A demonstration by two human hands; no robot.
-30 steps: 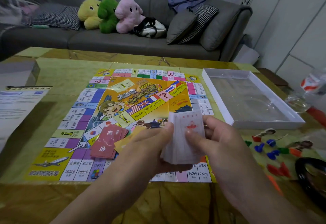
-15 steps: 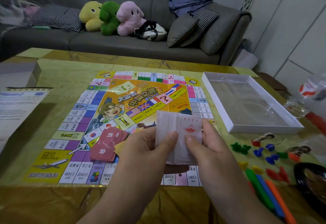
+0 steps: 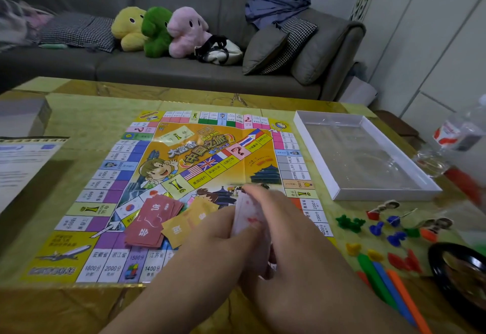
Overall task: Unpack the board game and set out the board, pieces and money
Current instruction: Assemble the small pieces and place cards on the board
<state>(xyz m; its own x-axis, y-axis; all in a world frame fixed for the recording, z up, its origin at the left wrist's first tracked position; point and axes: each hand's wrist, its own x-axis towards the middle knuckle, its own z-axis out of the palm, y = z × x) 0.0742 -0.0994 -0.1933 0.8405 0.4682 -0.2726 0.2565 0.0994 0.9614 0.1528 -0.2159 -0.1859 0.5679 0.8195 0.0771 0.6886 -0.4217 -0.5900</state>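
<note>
Both hands have dropped lower toward the board [image 3: 184,175] since half a second ago, and the pale stack of notes [image 3: 247,218], then held upright and fanned, is now tipped down and blurred between them.

Largest first: the flat, glossy paper board lies unfolded on the yellow-green table [image 3: 86,112]. Right of the board sits the shallow white box tray [image 3: 336,183] with a clear plastic liner. On the board's near part rest a loose red card pile [image 3: 152,220] and, just right of it, an orange card pile [image 3: 189,223]. Well right of the board, small moulded plastic pieces [image 3: 389,233] in green, blue, yellow and red lie scattered.

The left hand [image 3: 218,244] curls round the notes from below; the right hand [image 3: 286,231] pinches them from the other side over the board's near right edge.

Judging by this, the money step is in hand: the next move likely calls for squaring the thin paper notes and laying them flat beside the board without disturbing the card piles.
</note>
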